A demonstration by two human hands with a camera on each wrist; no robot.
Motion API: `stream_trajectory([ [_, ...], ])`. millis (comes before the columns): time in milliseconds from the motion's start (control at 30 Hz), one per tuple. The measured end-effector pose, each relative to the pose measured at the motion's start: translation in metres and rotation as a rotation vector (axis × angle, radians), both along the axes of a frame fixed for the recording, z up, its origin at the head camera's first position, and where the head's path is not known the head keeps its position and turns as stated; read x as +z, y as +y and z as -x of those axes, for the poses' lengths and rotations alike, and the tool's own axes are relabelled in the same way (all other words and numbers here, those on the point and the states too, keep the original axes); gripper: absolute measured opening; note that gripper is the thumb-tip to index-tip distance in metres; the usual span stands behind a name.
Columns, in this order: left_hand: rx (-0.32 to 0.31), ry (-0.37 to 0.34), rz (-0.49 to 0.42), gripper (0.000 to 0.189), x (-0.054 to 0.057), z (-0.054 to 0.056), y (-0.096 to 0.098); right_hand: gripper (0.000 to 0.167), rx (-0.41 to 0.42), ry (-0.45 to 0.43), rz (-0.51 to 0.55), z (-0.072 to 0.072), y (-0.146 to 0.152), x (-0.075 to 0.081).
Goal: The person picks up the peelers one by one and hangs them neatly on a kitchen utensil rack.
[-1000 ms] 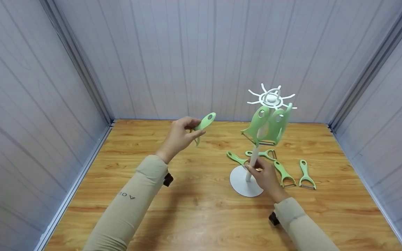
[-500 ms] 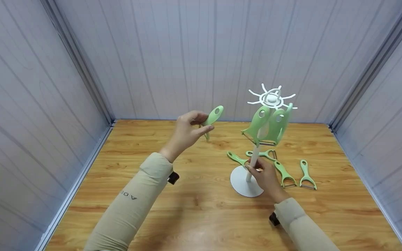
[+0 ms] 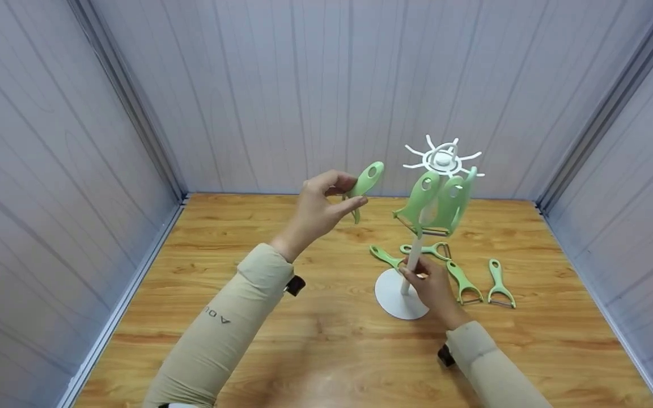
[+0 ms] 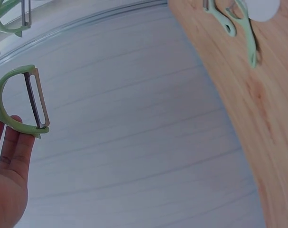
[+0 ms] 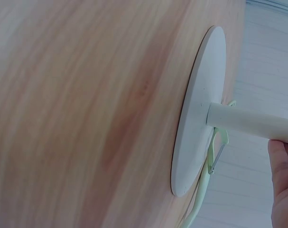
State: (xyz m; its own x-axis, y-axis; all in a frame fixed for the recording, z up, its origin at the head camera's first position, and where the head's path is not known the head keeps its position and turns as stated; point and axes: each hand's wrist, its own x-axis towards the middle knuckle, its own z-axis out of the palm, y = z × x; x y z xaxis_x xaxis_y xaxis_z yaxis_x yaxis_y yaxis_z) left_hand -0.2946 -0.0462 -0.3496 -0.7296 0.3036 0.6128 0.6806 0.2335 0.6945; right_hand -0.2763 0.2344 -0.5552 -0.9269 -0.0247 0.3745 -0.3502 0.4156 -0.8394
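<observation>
Presently, one green peeler (image 3: 368,179) is pinched by the left hand (image 3: 319,207) near the frame's centre. At centre-right, the white stand (image 3: 415,250) (hanging peelers (image 3: 421,199) are carried by it) is held by the right hand (image 3: 434,287).

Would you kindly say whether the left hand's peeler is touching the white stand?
Apart. In the head view, wall shows between the held peeler and the white stand.
</observation>
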Motion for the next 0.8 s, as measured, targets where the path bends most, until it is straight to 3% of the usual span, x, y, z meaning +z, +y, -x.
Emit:
stream_trajectory([
  [500, -0.085, 0.059, -0.052, 0.030, 0.015, -0.007, 0.023, 0.016, 0.006, 0.034, -0.015, 0.002, 0.001, -0.002],
  [800, -0.114, 0.063, -0.050, 0.030, 0.013, -0.005, 0.031, 0.016, 0.000, 0.024, -0.028, 0.000, 0.001, -0.001],
])
